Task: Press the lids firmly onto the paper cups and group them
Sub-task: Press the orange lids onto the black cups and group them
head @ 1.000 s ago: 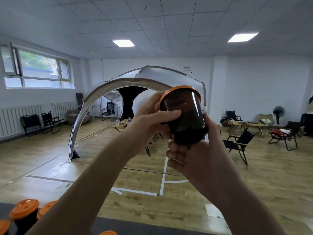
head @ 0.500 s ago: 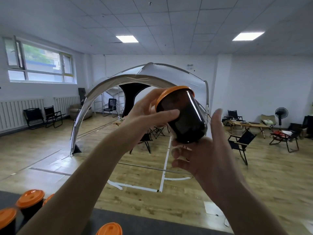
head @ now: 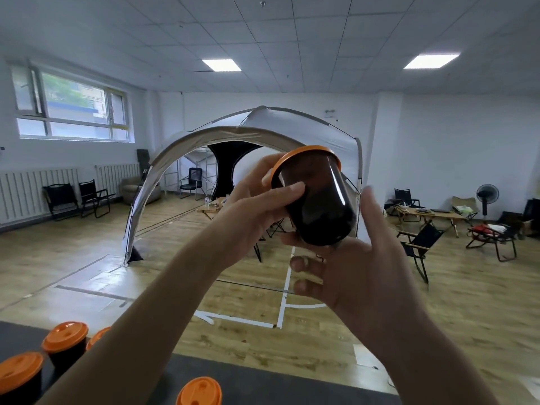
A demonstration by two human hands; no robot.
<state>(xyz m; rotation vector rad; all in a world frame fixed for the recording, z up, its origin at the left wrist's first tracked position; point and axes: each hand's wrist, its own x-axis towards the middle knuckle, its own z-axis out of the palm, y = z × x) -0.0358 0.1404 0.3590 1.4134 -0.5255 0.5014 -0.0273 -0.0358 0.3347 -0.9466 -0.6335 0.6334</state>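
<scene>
At frame centre the left hand grips the black cup, tilted: orange lid upper left, base lower right; right hand spread loose beneath, holding nothing

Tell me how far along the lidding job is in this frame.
Done: two lidded cups stand together on the dark table, lower left, with two more lids partly in view near them. In hand: a tilted black cup, orange lid on, held up by the left grip near its rim, right grip under its base. Left: setting it with the group; whether other cups remain cannot be seen.
</scene>
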